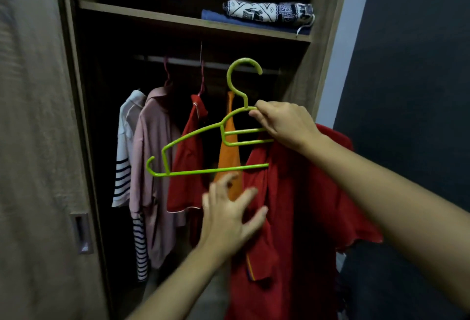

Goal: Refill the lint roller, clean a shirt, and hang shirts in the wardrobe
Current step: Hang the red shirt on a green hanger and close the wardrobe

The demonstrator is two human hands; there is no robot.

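**Green hanger going into a red shirt**

The right hand (284, 124) pinches the lime-green plastic hanger (203, 146) near its neck, hook up, before the open wardrobe (328, 40). Its right end sits inside the red shirt (305, 218), which drapes below. The left hand (229, 215), blurred, fingers spread, touches the shirt front.

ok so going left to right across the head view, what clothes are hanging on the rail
striped shirt → pink shirt → red shirt → orange garment. The big red shirt held with the green hanger in the right hand isn't on the rail yet.
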